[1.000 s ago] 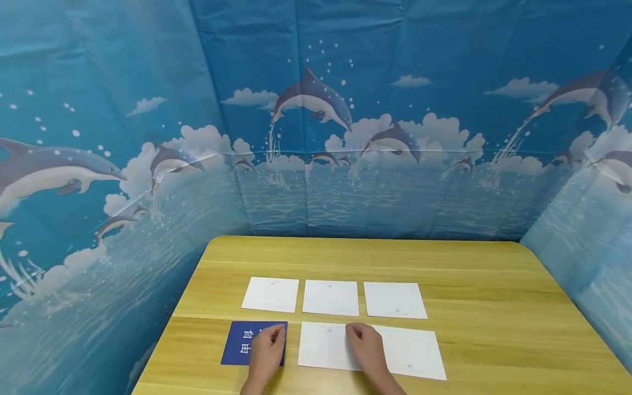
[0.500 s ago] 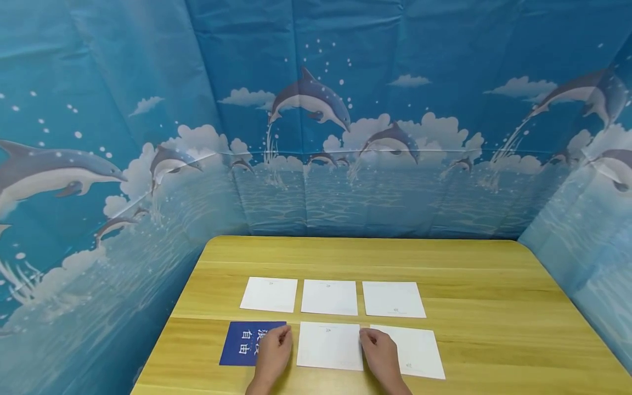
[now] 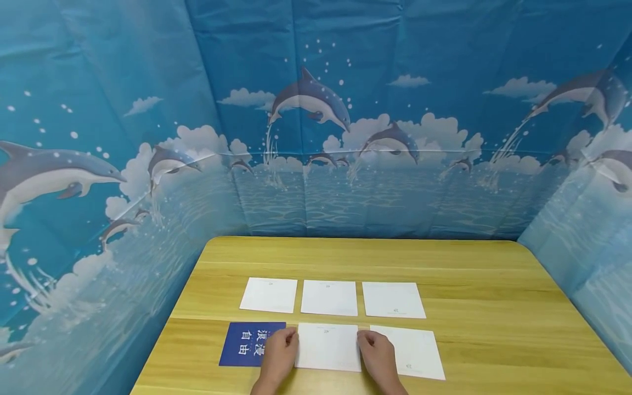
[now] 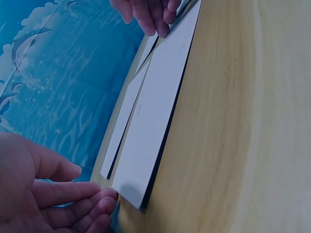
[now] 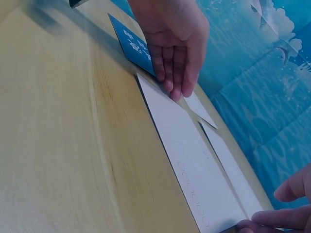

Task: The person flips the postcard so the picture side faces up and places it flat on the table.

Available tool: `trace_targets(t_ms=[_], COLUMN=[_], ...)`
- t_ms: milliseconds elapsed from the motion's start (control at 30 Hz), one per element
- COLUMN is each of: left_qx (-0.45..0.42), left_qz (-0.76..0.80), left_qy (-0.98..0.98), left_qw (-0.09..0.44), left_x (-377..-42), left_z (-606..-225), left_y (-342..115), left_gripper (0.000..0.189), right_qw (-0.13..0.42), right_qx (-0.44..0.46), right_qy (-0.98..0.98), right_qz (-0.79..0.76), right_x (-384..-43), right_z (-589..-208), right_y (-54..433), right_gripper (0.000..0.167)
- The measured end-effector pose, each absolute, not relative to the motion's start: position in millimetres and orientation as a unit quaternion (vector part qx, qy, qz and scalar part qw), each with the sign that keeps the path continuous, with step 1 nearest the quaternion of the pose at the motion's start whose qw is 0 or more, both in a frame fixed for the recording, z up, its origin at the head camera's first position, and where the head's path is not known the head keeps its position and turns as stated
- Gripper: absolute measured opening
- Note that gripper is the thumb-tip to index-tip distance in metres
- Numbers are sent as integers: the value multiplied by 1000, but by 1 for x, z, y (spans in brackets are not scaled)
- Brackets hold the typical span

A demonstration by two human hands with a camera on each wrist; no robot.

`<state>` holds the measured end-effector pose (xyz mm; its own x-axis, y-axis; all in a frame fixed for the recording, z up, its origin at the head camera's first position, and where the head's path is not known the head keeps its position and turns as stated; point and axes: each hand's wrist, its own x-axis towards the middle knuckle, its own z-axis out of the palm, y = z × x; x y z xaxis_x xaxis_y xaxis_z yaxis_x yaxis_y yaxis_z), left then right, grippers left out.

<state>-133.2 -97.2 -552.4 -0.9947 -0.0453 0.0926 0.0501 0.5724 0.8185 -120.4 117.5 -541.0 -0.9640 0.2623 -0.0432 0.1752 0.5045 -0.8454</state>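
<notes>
On the bench (image 3: 494, 312), the near middle card (image 3: 328, 348) lies between left hand (image 3: 280, 352) and right hand (image 3: 378, 352), equally close to each, long axis running from one to the other; relaxed fingers touch both ends, thumbs clear.

Close wrist views share one white card (image 3: 328, 348) from opposite sides; the head view faces forward, downward.

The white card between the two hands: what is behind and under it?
Behind this front card lies another white card, with a little table showing between them. Anything under the front card is covered and cannot be seen.
</notes>
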Motion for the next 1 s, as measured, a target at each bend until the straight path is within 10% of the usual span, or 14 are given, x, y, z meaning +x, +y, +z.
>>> trace_targets(t_ms=[1000], left_qx=[1], left_qz=[-501], left_qy=[-863], left_qw=[67], left_x=[-135], left_z=[-552], left_y=[-94], left_gripper=[52], right_qw=[56], right_qx=[-149], right_qy=[-860], right_qz=[486], right_x=[-123], right_z=[-541], right_y=[116], right_gripper=[19])
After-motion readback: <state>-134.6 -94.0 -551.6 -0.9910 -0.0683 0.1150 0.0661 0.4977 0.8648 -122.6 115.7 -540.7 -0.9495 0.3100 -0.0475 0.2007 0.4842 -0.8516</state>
